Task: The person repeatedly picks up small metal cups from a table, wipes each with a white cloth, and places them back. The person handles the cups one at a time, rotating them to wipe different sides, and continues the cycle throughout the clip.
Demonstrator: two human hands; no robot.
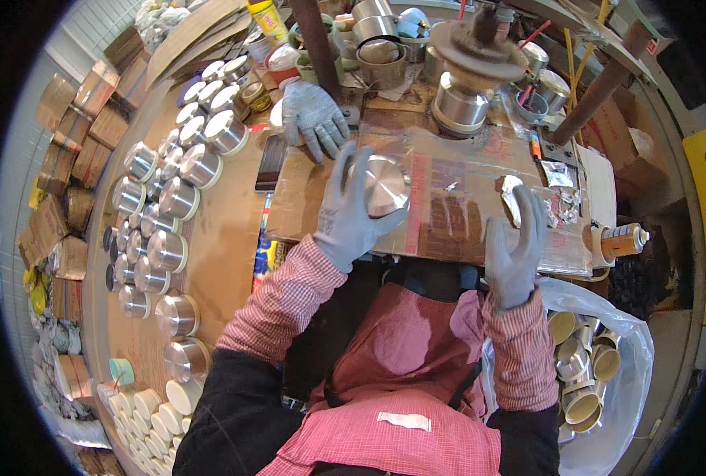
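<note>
My left hand (356,217), in a grey work glove, curves around the near left side of a round metal canister (386,185) on the cardboard-covered bench (442,238). Its fingers lie along the left edge and the thumb at the lower right; the canister's flat, brushed end faces up. To the right, my right hand (516,253), also gloved and slightly blurred, hovers over the bench edge with fingers apart. A crumpled white wad (511,196) shows just behind its fingers. Beneath the round, rusty plate of a press (478,56) stands another shiny canister (461,104) with a cream rim.
A spare grey glove (314,116) lies beyond my left hand, near a phone (271,163). Rows of metal canisters (167,250) and cream lids (148,404) cover the left table. At right are a spray can (623,240) and a plastic bag (632,381) of metal cups.
</note>
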